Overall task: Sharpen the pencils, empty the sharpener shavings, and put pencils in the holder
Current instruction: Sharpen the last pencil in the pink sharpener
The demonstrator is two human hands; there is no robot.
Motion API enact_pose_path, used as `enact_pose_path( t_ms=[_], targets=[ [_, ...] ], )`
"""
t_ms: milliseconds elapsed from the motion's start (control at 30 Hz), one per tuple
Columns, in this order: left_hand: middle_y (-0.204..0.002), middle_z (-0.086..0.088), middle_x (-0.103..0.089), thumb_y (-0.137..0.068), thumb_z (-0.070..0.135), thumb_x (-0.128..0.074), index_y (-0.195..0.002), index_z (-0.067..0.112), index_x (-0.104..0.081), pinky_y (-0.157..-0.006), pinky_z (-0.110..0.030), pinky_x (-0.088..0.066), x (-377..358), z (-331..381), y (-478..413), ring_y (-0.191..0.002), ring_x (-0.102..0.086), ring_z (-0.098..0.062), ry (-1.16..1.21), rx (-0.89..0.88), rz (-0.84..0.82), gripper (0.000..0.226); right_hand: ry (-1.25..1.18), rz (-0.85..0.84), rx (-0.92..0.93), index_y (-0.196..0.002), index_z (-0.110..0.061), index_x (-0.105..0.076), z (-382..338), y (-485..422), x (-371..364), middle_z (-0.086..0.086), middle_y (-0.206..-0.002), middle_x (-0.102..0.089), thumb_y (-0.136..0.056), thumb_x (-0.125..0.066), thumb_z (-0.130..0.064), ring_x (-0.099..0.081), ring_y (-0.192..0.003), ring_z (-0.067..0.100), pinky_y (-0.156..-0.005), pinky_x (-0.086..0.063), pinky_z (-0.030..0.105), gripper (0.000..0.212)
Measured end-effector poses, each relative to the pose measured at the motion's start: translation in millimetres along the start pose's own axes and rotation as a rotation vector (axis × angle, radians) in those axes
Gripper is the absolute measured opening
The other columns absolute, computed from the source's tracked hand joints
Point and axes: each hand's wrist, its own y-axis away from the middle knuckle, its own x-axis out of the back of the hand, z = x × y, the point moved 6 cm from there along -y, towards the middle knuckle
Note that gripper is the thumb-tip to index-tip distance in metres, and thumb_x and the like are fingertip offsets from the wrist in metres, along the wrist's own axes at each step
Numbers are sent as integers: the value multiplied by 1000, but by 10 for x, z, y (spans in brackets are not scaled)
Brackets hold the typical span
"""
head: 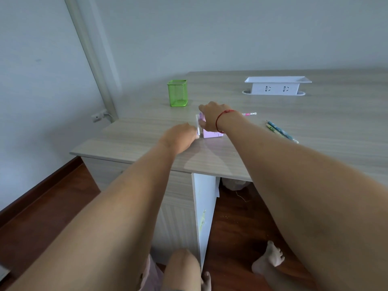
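Observation:
A small lilac pencil sharpener (210, 133) stands on the wooden desk (315, 127). My right hand (212, 116), with a red string at the wrist, grips its top and side. My left hand (180, 136) pinches the white plate (197, 127) at the sharpener's left end. A pink pencil (249, 114) pokes out from behind my right wrist. Two blue and green patterned pencils (280, 131) lie to the right. The green mesh holder (177, 93) stands upright behind the sharpener, to the left.
A white socket box (275, 86) sits at the back of the desk. The desk's front edge (130, 159) runs close to my left wrist. Below are a white desk panel (204, 211), a plastic bag (235, 183), wooden floor and my feet.

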Motion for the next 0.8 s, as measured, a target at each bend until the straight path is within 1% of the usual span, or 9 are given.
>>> enact_pose_path(
  t_ms=[133,267,367,433,500,600,633,733,800],
  targets=[
    [-111,-20,-63,-100,19,-38,-114,3,-59,-83,-39,-47,-107,-104,-193,-101,-61,-37,-12,4,-35,30,-18,15,22,-131,-11,-45,2,16,-1,15,-136,-46,-98,-38,-31,-52,-122,35,-98,-42,39,40],
    [-112,-21,-60,-97,17,-42,-117,8,-59,-76,-35,-43,94,-201,-380,-102,-60,-38,102,35,-34,28,5,8,16,-132,-11,-45,15,-31,-16,13,-136,-47,-97,-39,-30,-50,-124,34,-99,-41,40,40],
    [-108,-24,-62,-97,19,-42,-106,0,-63,-70,-32,-36,192,-236,-481,-98,-60,-38,72,26,-45,30,2,-18,-21,-132,-12,-44,25,-62,-27,12,-136,-46,-98,-38,-30,-49,-124,35,-100,-42,43,40],
    [-98,-25,-60,-98,22,-40,-98,-4,-63,-68,-31,-34,195,-252,-493,-94,-60,-37,52,13,-36,35,-5,-44,-43,-133,-12,-44,26,-71,-28,12,-137,-45,-97,-41,-28,-48,-125,36,-101,-44,45,40],
    [-93,-24,-61,-98,19,-40,-97,-3,-63,-65,-32,-35,213,-270,-499,-91,-61,-36,-4,-27,16,32,-10,-65,-54,-133,-12,-44,12,-73,-18,13,-137,-44,-96,-42,-27,-48,-126,37,-102,-44,47,40],
    [-97,-24,-64,-96,7,-42,-108,6,-66,-62,-36,-38,414,-310,-515,-92,-63,-41,-83,-79,175,27,-14,-86,-61,-136,-15,-43,12,-56,10,12,-139,-43,-96,-44,-27,-48,-126,37,-103,-43,47,41],
    [-98,-25,-64,-97,8,-41,-109,7,-65,-61,-36,-37,487,-306,-530,-92,-63,-42,-120,-96,202,27,-15,-90,-66,-137,-15,-42,27,-50,25,12,-139,-43,-96,-44,-27,-48,-126,37,-103,-43,46,42],
    [-102,-27,-62,-102,19,-36,-107,0,-62,-63,-39,-38,614,-277,-516,-95,-62,-43,-164,-86,205,32,-12,-82,-83,-137,-15,-41,38,-31,58,14,-137,-46,-97,-42,-26,-51,-123,36,-99,-44,43,42],
    [-101,-27,-62,-102,18,-36,-106,0,-61,-62,-38,-35,630,-270,-477,-95,-61,-44,-180,-78,223,31,-6,-75,-96,-137,-15,-42,13,-31,69,14,-135,-49,-96,-42,-23,-52,-121,35,-97,-45,41,42]
  ],
)
